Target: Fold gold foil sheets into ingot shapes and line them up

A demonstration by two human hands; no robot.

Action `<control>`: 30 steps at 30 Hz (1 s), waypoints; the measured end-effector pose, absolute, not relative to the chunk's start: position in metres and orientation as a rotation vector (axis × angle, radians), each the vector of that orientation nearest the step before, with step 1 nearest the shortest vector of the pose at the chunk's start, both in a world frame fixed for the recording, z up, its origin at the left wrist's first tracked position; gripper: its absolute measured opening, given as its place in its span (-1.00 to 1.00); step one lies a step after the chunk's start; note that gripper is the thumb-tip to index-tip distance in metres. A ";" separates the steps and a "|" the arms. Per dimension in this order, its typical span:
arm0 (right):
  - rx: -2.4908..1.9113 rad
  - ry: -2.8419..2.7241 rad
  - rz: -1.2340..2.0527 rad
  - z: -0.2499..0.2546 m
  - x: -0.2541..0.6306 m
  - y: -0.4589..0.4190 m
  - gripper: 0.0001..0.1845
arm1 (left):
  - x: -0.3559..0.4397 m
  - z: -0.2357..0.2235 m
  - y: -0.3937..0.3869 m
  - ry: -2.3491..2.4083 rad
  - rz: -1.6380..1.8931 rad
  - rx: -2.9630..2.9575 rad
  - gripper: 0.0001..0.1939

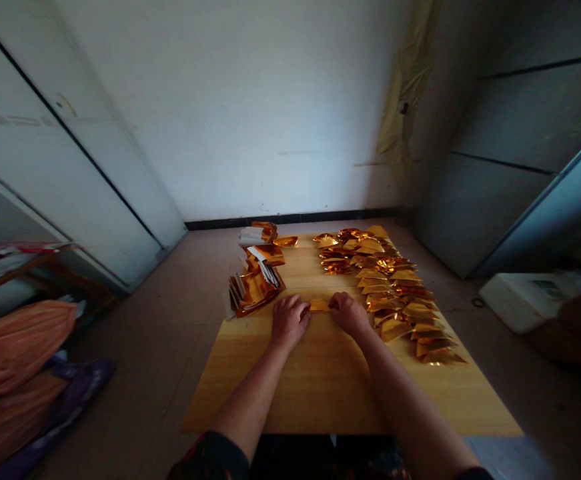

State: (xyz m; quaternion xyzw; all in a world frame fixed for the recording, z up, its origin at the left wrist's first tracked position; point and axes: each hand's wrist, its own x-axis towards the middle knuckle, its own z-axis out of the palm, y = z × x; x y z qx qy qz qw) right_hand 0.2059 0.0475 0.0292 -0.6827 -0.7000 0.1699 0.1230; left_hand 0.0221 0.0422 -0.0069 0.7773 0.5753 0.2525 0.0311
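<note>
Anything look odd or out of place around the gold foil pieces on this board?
The left stack of gold foil pieces looks untidy: it lies at uneven angles, with white paper edges poking out, unlike the orderly overlapping rows on the right. A crumpled yellowish sheet also hangs in the wall corner.

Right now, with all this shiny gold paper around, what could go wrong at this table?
The thin gold foil piece between the left hand and right hand could crease or tear. The right forearm lies near the loose rows of folded foil and might knock them. The gold-and-white stack sits by the wooden board's edge and could slide off.
</note>
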 end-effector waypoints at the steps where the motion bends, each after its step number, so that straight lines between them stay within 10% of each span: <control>1: -1.996 -2.045 0.473 0.029 0.205 0.046 -0.82 | 0.022 -0.007 0.042 1.763 0.788 2.398 -0.79; 30: -1.760 -2.122 0.158 0.007 0.196 0.034 -0.74 | 0.032 0.003 0.037 1.882 0.541 2.537 -0.82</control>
